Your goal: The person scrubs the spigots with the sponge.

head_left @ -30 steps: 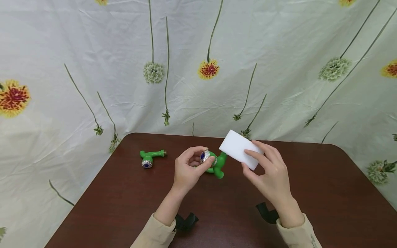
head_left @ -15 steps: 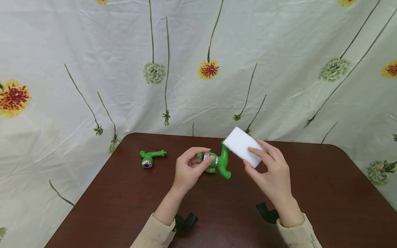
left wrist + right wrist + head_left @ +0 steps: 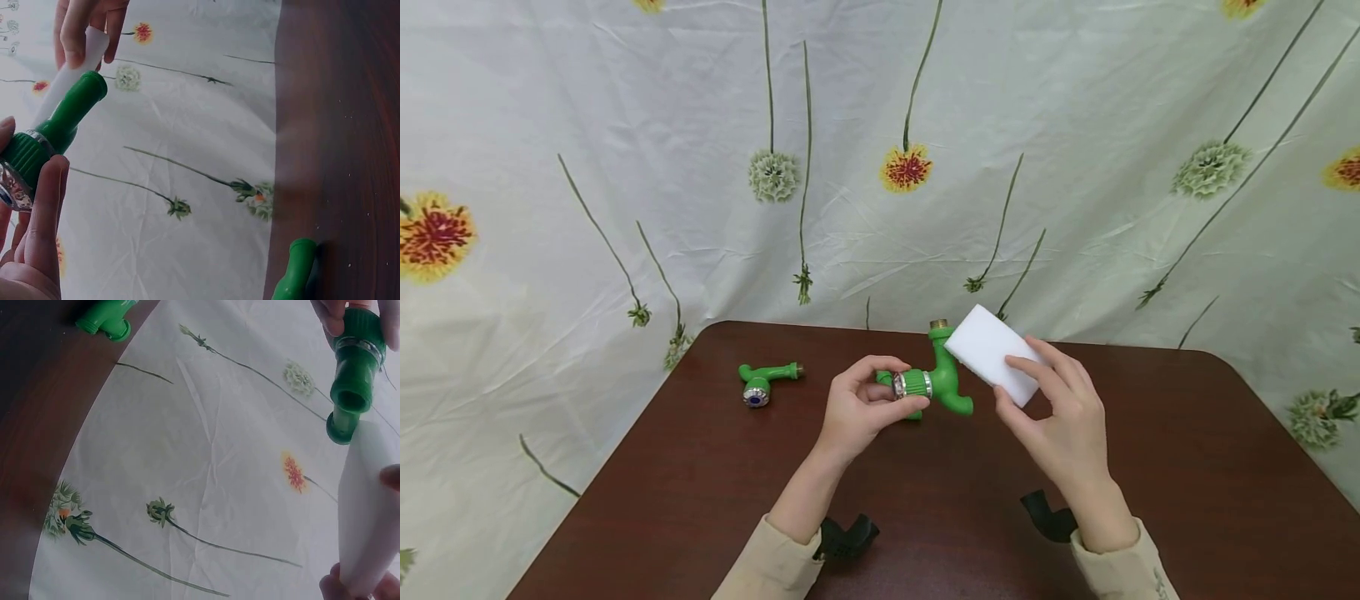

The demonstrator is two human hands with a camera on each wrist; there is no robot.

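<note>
from here i count three green taps [image 3: 946, 382] and one white sponge [image 3: 988, 352]. left hand [image 3: 861, 410] curls round one tap; right hand [image 3: 1066, 421] pinches the sponge.

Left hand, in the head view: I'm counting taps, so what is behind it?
Behind the left hand and its held green tap, small parts of what looks like another green tap show. The rest is covered, so its full shape cannot be seen.
</note>
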